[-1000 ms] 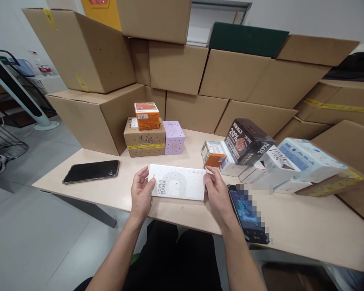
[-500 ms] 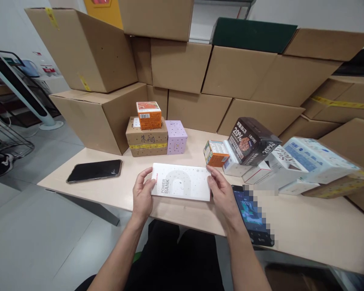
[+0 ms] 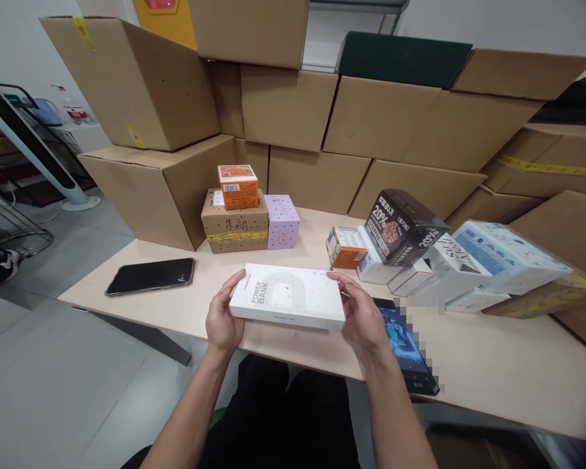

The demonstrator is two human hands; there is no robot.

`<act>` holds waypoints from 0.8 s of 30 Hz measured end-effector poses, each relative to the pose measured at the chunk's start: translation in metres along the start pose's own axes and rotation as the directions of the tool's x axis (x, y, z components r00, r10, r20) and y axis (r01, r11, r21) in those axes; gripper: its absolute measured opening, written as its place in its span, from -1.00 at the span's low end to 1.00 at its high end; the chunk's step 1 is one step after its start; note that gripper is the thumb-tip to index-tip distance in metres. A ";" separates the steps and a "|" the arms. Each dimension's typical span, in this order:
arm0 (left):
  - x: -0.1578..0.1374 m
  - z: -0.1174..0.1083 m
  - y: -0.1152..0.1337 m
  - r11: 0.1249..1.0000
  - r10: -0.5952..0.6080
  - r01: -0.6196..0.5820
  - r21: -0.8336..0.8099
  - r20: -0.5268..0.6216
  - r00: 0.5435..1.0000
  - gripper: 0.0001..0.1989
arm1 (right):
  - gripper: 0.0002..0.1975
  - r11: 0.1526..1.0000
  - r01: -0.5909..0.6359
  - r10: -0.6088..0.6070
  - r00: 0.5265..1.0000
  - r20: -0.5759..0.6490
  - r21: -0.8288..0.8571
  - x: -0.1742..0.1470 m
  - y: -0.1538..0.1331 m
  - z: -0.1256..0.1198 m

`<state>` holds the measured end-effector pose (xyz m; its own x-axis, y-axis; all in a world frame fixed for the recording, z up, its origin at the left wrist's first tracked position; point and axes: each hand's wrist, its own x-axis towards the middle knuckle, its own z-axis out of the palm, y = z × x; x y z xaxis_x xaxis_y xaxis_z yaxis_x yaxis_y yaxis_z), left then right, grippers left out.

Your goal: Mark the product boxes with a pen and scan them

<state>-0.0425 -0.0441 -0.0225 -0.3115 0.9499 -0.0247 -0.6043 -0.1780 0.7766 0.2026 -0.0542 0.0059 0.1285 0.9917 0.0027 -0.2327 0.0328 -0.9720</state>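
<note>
Both hands hold a white power bank box (image 3: 288, 293) just above the table's front edge, its printed face up and its near long side showing. My left hand (image 3: 224, 316) grips the left end, thumb and fingers on its edge. At the other end, my right hand (image 3: 364, 312) is closed round the right side, some of its fingers hidden. Right of that hand lies a tablet (image 3: 407, 348) with its screen lit and partly pixelated. A black phone (image 3: 151, 275) lies flat on the table to the left.
On the table (image 3: 293, 355), an orange box (image 3: 239, 187) sits on a taped brown box (image 3: 235, 225) beside a lilac box (image 3: 283, 221). To the right are a small orange box (image 3: 346, 247), a dark box (image 3: 403, 228) and several white boxes. Large cartons (image 3: 288, 107) are stacked behind.
The power bank box has tilted in my hands, so its near side now shows. Both hands have shifted slightly with it. The other boxes stay in place.
</note>
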 end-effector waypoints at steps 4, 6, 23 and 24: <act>-0.003 0.006 0.005 0.991 -0.051 0.044 -0.129 -0.051 0.997 -0.55 | -0.54 0.996 -0.092 0.091 0.990 0.104 0.000 -0.001 0.000 -0.004; -0.003 0.007 0.006 0.985 -0.071 0.060 -0.164 -0.061 0.996 -0.54 | -0.47 0.991 -0.074 0.089 0.986 0.140 -0.111 -0.002 -0.001 -0.005; -0.005 0.002 -0.005 0.911 0.003 -0.035 0.411 0.080 0.997 -0.43 | -0.38 0.863 0.090 -0.126 0.991 -0.040 -0.497 0.007 0.007 -0.010; -0.005 0.002 -0.007 0.895 0.040 -0.067 0.440 0.072 0.997 -0.43 | -0.41 0.853 0.093 -0.140 0.989 -0.053 -0.513 0.007 0.008 -0.012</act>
<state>-0.0354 -0.0476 -0.0263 -0.2820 0.9581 0.0513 -0.1975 -0.1103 0.9741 0.2132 -0.0484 -0.0042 0.2110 0.9693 0.1264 0.3082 0.0567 -0.9496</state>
